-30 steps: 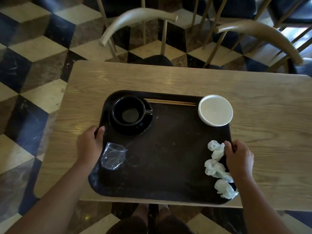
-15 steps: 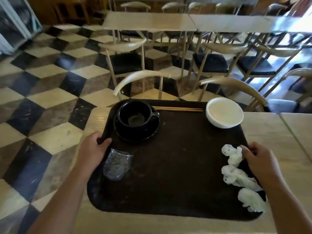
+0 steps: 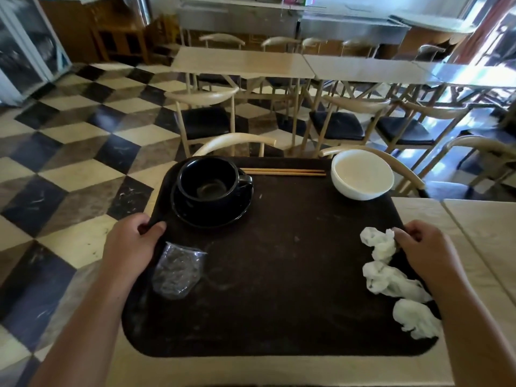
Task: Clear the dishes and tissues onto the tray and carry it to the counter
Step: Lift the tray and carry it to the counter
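A dark brown tray (image 3: 279, 275) is held above the wooden table (image 3: 474, 247). My left hand (image 3: 129, 244) grips its left rim and my right hand (image 3: 427, 252) grips its right rim. On the tray a black cup (image 3: 208, 180) stands on a black saucer (image 3: 212, 213) at the far left. Wooden chopsticks (image 3: 282, 172) lie along the far edge. A white bowl (image 3: 362, 174) sits at the far right corner. Three crumpled white tissues (image 3: 391, 280) lie along the right side. A crumpled clear plastic wrapper (image 3: 176, 272) rests near my left thumb.
Two curved wooden chair backs (image 3: 234, 143) stand just beyond the tray. Further off are rows of tables (image 3: 243, 62) and black-seated chairs (image 3: 206, 121). A steel counter (image 3: 293, 20) runs along the back wall. Chequered floor (image 3: 55, 163) spreads to the left.
The tray has risen off the table in both hands. My view has tilted up from the tabletop to the room, with the far tables and counter now in sight.
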`<state>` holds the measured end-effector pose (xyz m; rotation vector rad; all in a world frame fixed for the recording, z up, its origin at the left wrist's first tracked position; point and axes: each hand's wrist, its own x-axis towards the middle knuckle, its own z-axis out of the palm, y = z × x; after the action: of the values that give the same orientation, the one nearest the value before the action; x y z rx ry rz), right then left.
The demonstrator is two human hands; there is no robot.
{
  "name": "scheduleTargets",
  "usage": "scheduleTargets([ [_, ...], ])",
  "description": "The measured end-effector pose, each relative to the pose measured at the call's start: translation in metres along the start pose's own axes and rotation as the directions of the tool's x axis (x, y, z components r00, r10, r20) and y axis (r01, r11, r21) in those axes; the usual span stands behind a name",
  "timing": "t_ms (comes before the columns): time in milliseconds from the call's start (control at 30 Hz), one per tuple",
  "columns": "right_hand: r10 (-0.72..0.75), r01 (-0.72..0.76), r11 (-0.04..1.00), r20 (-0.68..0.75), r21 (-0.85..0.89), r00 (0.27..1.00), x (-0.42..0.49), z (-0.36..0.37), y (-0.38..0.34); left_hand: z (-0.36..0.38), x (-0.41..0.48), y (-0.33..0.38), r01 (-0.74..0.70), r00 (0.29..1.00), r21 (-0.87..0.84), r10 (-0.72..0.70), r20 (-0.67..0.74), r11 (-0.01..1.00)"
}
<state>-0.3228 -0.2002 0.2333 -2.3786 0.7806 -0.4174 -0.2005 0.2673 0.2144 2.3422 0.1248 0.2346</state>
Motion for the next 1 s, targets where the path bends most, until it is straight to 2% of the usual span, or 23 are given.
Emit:
scheduleTargets([
  [267, -0.031, 0.025, 0.998, 0.089, 0.066, 0.996, 0.009, -0.011, 0.007, -0.015, -0.042, 0.004, 0.102, 0.992, -0.005, -0.102, -0.069, 0.995],
  [567, -0.212, 0.206, 0.977, 0.260, 0.050, 0.942, 0.020, -0.009, 0.016, -0.027, -0.148, 0.005, 0.321, 0.930, 0.107, -0.292, -0.223, 0.941],
  [800, -0.399, 0.390, 0.915, 0.406, 0.109, 0.822, -0.004, 0.014, -0.012, -0.057, -0.260, -0.017, 0.469, 0.837, 0.166, -0.377, -0.398, 0.867],
  [1000, -0.520, 0.489, 0.847, 0.518, 0.209, 0.679, -0.041, 0.055, -0.059, -0.088, -0.349, -0.031, 0.577, 0.703, 0.043, -0.469, -0.535, 0.815],
])
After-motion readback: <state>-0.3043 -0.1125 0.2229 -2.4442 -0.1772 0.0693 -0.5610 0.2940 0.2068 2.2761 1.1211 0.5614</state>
